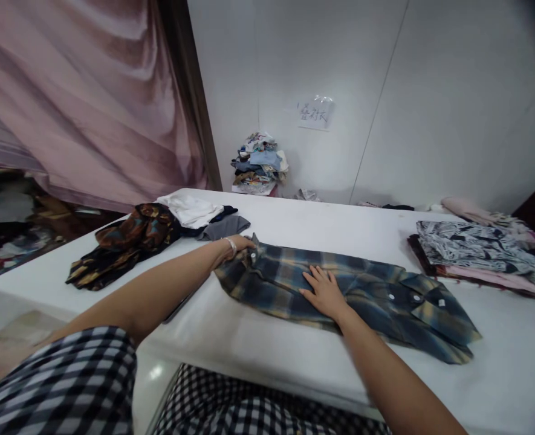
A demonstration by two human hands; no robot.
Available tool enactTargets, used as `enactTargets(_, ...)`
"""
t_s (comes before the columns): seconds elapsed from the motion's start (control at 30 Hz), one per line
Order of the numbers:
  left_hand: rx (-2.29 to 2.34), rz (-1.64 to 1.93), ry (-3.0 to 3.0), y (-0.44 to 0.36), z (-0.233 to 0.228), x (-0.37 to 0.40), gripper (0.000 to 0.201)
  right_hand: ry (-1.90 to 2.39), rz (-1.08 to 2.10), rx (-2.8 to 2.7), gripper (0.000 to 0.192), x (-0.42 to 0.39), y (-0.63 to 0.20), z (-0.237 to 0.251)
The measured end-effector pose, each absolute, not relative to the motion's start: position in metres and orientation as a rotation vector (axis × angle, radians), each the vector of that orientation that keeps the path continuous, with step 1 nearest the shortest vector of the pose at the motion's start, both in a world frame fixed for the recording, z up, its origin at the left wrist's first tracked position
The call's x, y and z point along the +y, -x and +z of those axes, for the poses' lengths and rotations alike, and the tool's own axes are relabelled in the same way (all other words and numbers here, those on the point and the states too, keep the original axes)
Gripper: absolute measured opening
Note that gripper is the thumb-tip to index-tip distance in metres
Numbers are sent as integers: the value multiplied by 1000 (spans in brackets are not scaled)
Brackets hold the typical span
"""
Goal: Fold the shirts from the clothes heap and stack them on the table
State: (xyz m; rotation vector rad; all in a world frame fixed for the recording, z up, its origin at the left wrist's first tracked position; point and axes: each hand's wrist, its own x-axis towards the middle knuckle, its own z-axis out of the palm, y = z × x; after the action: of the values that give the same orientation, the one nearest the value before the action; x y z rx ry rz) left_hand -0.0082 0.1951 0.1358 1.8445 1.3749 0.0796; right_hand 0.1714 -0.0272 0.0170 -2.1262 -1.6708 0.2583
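A blue, tan and grey plaid shirt (285, 275) lies folded into a long strip across the white table, its collar toward the right and white buttons showing. At the strip's left end, my left hand (239, 244) is closed on the fabric edge, its fingertips partly hidden. My right hand (325, 293) rests flat on the middle of the shirt, fingers spread, pressing on the cloth without gripping it.
On the white table (294, 220), a dark patterned garment (135, 238) and a white garment (192, 210) lie in a heap at left. Folded clothes (471, 248) are stacked at right. Another clothes pile (258, 163) stands against the wall, beside a pink curtain (113, 103).
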Motion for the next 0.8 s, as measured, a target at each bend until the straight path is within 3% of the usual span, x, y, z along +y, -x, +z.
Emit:
enactTargets(0.27, 758, 12, -1750, -97, 169, 121, 36, 1466, 321, -819, 56, -33, -214, 28)
enactTargets(0.43, 919, 245, -1910, -79, 139, 129, 41, 1446, 330, -591, 58, -40, -229, 28)
enactTargets(0.67, 1158, 85, -1840, -34, 78, 134, 56, 1716, -29, -1263, 56, -43, -199, 42)
enactTargets(0.8, 1129, 126, -1831, -49, 67, 127, 44, 2038, 293, -1707, 65, -35, -171, 43)
